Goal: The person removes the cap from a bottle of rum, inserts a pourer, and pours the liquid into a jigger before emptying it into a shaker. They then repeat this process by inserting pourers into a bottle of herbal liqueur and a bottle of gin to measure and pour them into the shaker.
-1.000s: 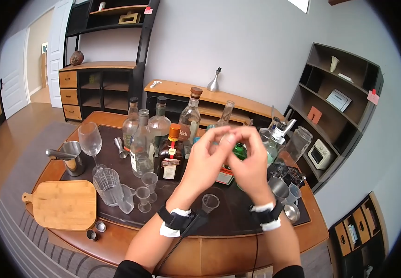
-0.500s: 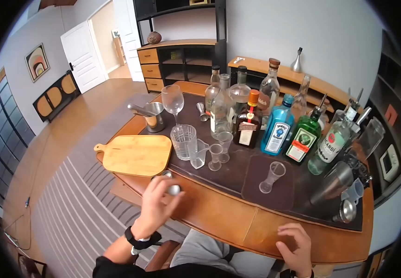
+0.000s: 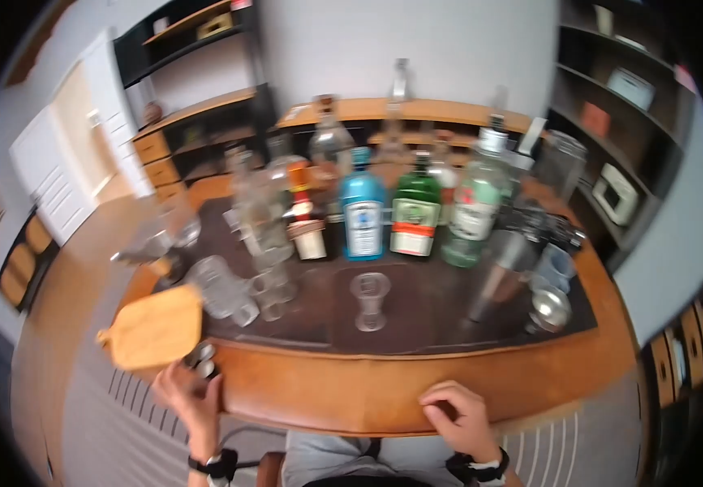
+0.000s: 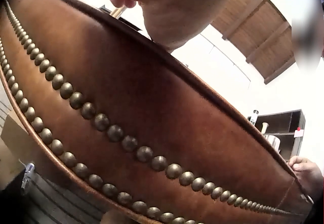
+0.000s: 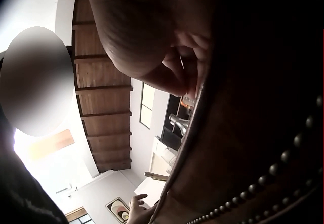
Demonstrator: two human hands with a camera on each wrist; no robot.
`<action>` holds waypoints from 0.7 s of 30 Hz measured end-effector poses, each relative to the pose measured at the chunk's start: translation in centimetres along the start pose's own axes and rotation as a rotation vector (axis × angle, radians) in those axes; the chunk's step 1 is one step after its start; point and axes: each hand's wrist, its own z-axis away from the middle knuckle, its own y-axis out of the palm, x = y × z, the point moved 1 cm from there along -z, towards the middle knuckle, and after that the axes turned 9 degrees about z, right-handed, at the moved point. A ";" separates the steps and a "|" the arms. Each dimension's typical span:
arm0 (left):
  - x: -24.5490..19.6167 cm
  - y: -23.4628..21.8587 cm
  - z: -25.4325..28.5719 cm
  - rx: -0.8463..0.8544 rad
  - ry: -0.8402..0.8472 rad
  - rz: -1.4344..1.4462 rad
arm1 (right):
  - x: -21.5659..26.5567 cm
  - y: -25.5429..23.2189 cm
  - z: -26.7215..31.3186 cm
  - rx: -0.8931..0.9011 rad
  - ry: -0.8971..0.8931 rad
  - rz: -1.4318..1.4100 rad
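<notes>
At the desk's left front edge, my left hand (image 3: 191,406) is beside small metal cups (image 3: 205,361), its fingers apart and loosely bent; blur hides whether it touches them. My right hand (image 3: 463,418) rests at the front edge right of centre, fingers loosely curled, nothing seen in it. In the left wrist view the left palm (image 4: 172,11) lies over the studded leather edge (image 4: 152,112). The right wrist view has the right palm (image 5: 147,36) at the same kind of edge. A clear hourglass-shaped glass (image 3: 370,300) stands on a dark mat (image 3: 404,321) between the hands.
A wooden board (image 3: 156,329) lies at the left, with clear glasses (image 3: 220,288) beside it. Behind the mat stand a blue bottle (image 3: 363,215), a green bottle (image 3: 416,213) and several others. A metal shaker (image 3: 501,272) and a strainer-like metal piece (image 3: 548,308) are at the right.
The hands, raised together before the bottles a second ago, have come down and apart to the front edge. Since the middle frame the head view has swung right, and the right hand's fingers look more curled.
</notes>
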 end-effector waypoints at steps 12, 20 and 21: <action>2.4 1.8 -0.5 0.105 -0.261 0.258 | -0.4 -0.3 0.2 0.045 -0.005 -0.048; -5.4 -0.5 -3.7 0.055 0.011 0.384 | -0.5 0.0 0.2 0.050 0.047 -0.057; -6.2 -0.1 -4.9 0.111 0.066 0.542 | -0.6 0.0 0.3 0.054 0.054 -0.062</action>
